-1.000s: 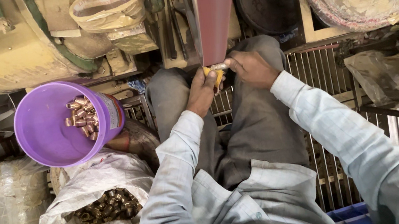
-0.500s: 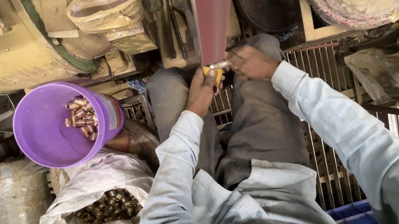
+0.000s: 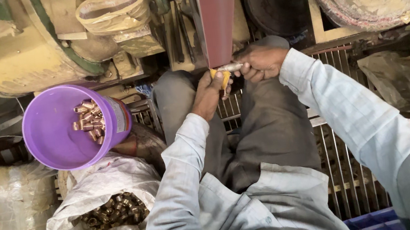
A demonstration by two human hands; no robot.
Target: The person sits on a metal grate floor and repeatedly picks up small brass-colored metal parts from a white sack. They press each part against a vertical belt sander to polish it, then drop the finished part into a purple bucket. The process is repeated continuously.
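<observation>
Barely shifted, both hands, left (image 3: 208, 94) and right (image 3: 260, 62), clamp a metal piece (image 3: 229, 67) against the belt (image 3: 218, 17).

- Both hands, left hand (image 3: 208, 94) and right hand (image 3: 260, 61), pinch small metal piece (image 3: 230, 67) against red sanding belt (image 3: 218, 14).
- Purple bucket (image 3: 57, 146) holds brass fittings (image 3: 90, 121); white sack (image 3: 102, 209) below.

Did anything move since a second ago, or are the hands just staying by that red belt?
Hardly anything moved. The left hand and right hand still press the small metal piece against the red belt; nothing was picked up or dropped. The purple bucket and the sack of parts stayed put.
</observation>
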